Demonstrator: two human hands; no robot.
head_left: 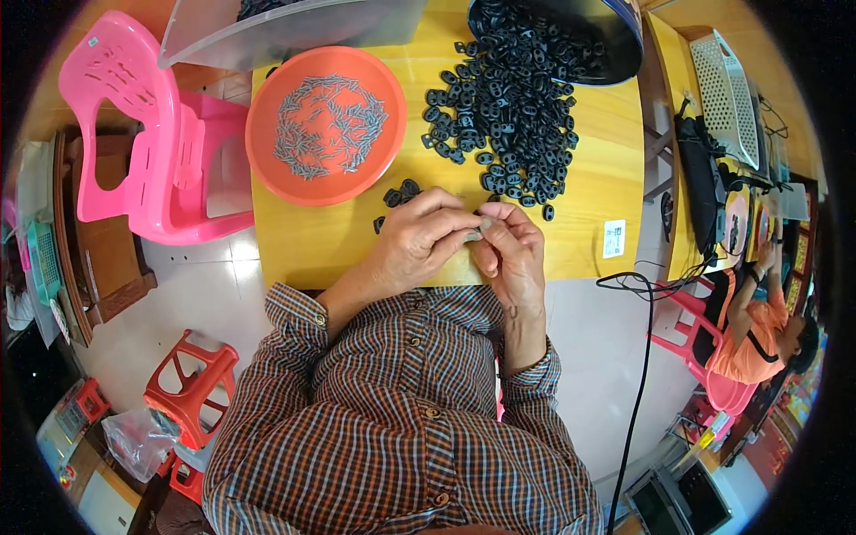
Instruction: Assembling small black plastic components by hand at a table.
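My left hand [421,234] and my right hand [514,250] meet over the table's near edge, thumbs and fingers pinched together. Whatever small thing lies between the fingertips is mostly hidden; only a bit of dark colour shows there. Just beyond them spreads a big heap of small black oval plastic pieces with two holes [508,116], spilling from a dark round tub [624,36] tipped on its side. Several black pieces [403,192] lie apart beside my left hand. To the left, an orange-red round plate [267,160] holds many small grey metal pins [308,134].
The yellow table [588,196] bears a white label [613,238] at right and a translucent plastic bin [294,36] at the far left. A pink chair [152,134] and a red stool [192,392] stand left. A black cable [644,357] hangs right, near a seated person in orange [753,343].
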